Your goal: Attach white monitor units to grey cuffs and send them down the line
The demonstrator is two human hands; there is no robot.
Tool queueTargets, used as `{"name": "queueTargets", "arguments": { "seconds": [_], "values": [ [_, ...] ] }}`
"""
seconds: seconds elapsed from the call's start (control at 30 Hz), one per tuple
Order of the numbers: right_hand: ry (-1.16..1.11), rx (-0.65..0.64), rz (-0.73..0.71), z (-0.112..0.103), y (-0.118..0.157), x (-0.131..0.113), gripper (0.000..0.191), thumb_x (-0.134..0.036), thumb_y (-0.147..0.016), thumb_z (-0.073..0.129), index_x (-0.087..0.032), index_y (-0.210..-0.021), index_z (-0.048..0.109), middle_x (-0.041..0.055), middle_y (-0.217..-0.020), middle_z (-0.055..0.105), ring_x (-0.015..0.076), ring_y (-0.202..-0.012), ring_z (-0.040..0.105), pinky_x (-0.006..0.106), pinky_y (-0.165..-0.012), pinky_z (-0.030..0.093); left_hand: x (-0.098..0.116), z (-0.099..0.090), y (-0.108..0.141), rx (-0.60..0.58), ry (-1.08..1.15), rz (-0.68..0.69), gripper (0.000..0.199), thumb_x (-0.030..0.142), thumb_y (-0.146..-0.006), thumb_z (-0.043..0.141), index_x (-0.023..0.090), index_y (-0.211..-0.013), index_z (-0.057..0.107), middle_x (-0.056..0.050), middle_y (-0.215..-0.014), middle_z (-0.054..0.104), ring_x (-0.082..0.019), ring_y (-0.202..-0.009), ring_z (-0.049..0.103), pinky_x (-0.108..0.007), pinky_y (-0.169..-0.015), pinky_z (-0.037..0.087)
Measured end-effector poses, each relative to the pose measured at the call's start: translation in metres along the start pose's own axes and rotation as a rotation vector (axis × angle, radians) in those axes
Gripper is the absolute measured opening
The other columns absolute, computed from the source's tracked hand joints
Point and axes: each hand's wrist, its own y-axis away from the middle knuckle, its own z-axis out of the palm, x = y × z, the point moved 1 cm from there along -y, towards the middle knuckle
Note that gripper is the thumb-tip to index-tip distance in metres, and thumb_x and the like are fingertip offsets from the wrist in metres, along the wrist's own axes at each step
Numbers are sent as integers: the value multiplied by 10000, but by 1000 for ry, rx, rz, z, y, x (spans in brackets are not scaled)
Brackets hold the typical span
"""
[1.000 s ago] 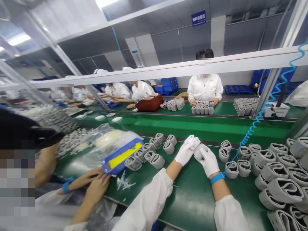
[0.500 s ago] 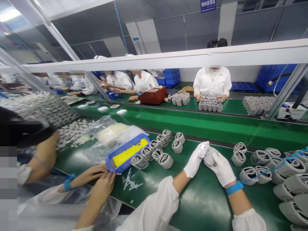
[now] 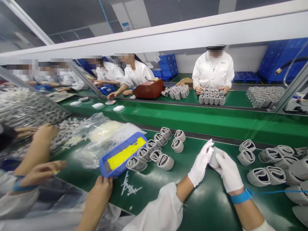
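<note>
Fingers of both gloved hands [image 3: 213, 166] mostly hide gray item [image 3: 213, 158]; details unclear

Green tabletop [image 3: 202, 205]; white overhead beam [image 3: 154, 35]; blue crates [image 3: 167, 65] against pale wall [image 3: 245, 61].

The right hand [image 3: 227, 170] is covering part of the pale device [image 3: 213, 158]. The left hand's [image 3: 201, 165] thumb is remaining indistinguishable. The right edge is cutting off the rolled cuffs [image 3: 299, 169]. Blur is obscuring the grey parts [image 3: 26, 112] at far left.
</note>
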Motion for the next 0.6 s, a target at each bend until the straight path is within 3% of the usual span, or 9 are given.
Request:
{"name": "queueTargets", "arguments": {
  "seconds": [0.07,0.13,0.2,0.23,0.3,0.37,0.4,0.5,0.6],
  "values": [
    [4,43,-9,2,2,1,645,-448,-716,928,-215,-1292,754,87,-1351,770,318,-1270,713,358,-899,672,15,-59,38,-14,-103,49,440,637,-1067,467,378,-1152,812,-29,-1234,778,-334,-1496,517,-407,-1145,529],
    [29,79,-31,4,3,1,628,-445,-718,911,-207,-1281,764,84,-1333,779,310,-1246,727,366,-924,665,26,-109,66,89,-209,182,203,524,-1044,612,539,-1168,773,36,-1031,804,-213,-1480,551,-267,-1075,590],
    [97,114,-77,6,3,-2,602,-455,-730,882,-191,-1261,776,85,-1305,792,307,-1224,737,385,-979,645,32,-128,77,118,-194,200,189,466,-1009,696,599,-1128,757,62,-931,799,-150,-1475,553,-206,-1043,600],
    [147,133,-106,7,3,-4,586,-460,-736,866,-181,-1245,782,86,-1280,802,308,-1210,743,397,-1008,632,33,-124,75,104,-141,164,158,473,-1010,692,581,-1092,772,60,-950,805,-154,-1484,545,-217,-1062,591],
    [268,147,-177,9,3,-10,551,-455,-759,829,-179,-1234,784,82,-1254,812,310,-1197,746,414,-1065,598,33,-94,58,31,-18,40,244,536,-1049,584,453,-1058,813,19,-1133,812,-232,-1514,517,-335,-1136,545],
    [392,138,-238,9,4,-17,536,-443,-776,805,-207,-1256,774,73,-1272,805,317,-1214,734,424,-1102,570,27,-49,30,-1,43,-39,507,568,-1096,403,272,-1123,814,-81,-1388,731,-332,-1520,494,-485,-1168,483],
    [448,131,-259,8,4,-19,548,-436,-774,805,-225,-1278,764,68,-1295,796,323,-1235,722,430,-1118,556,21,-26,14,-8,55,-60,525,551,-1104,399,213,-1171,795,-125,-1468,673,-350,-1515,495,-516,-1179,460],
    [585,118,-305,2,5,-23,630,-424,-744,832,-258,-1343,732,61,-1381,753,342,-1312,673,468,-1197,487,-5,37,-34,-29,90,-102,352,475,-1067,600,268,-1330,709,-126,-1541,583,-293,-1414,567,-496,-1182,502],
    [688,66,-397,-6,5,-24,637,-413,-761,829,-267,-1373,726,63,-1519,664,335,-1435,582,485,-1292,367,-34,87,-73,-52,127,-130,306,434,-1045,658,316,-1325,699,-90,-1506,603,-286,-1361,587,-457,-1125,541]
  ]
}}
